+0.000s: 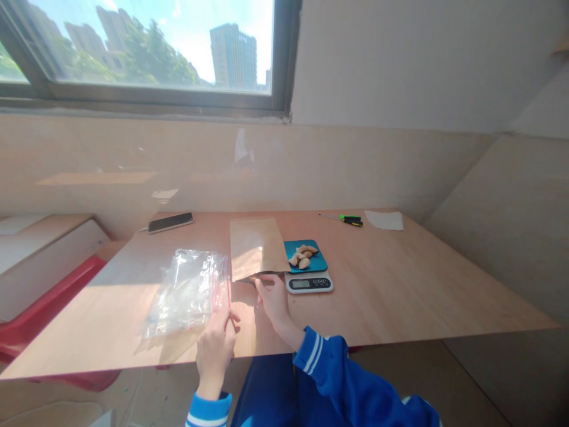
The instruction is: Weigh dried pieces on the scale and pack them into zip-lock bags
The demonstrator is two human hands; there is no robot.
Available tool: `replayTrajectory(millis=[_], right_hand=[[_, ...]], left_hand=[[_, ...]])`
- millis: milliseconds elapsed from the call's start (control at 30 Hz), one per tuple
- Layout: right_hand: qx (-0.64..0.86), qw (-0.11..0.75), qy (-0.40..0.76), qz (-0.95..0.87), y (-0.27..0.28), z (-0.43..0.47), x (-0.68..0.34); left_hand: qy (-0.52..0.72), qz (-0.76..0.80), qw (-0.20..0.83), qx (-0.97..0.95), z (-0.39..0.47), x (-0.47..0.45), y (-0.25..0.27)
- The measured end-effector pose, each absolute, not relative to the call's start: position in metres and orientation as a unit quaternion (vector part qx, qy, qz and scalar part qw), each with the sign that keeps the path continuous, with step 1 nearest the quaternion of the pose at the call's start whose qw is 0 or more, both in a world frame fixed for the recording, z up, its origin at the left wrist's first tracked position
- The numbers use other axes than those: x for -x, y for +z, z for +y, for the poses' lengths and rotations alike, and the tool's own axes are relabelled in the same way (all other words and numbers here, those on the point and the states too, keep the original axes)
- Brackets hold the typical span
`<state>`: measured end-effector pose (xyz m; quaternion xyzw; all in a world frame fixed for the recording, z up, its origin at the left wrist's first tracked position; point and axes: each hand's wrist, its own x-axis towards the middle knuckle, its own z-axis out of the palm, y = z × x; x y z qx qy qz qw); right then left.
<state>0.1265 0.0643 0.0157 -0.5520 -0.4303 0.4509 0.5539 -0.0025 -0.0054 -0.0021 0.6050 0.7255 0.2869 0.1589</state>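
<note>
A brown kraft paper bag [258,246] lies on the table with its dark-lined mouth towards me. My right hand [274,301] pinches at that front edge; the fingertips are partly hidden. To the left, my left hand [217,344] rests by the lower corner of a stack of clear zip bags [186,290] with red strips. Its fingers are loosely bent and apart, and nothing shows in them. Beside the paper bag, partly under its right edge, is a kitchen scale [310,283]. On the scale's blue plate [320,261] sit several brown-shelled pieces [303,256], nuts or clams.
At the back left of the wooden table [400,290] lies a phone [171,222]. A screwdriver [351,220] with green and black on its handle and a sheet of white paper [384,220] lie at the back right. A red stool [53,320] stands at the left.
</note>
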Motion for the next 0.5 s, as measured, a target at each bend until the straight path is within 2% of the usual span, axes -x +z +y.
replayTrajectory(millis=[200,333,500], right_hand=[[0.562,0.477,0.506,-0.449,0.050,0.043,-0.183],[0.580,0.505,0.417,-0.484,0.068,0.054,-0.245],[0.626,0.512,0.311,-0.498,0.057,0.089,-0.302]], left_hand=[[0.284,0.723,0.160,-0.609,-0.006,0.002,0.000],[0.292,0.726,0.171,-0.599,-0.007,0.000,0.004],[0.293,0.728,0.174,-0.595,-0.007,0.000,0.006]])
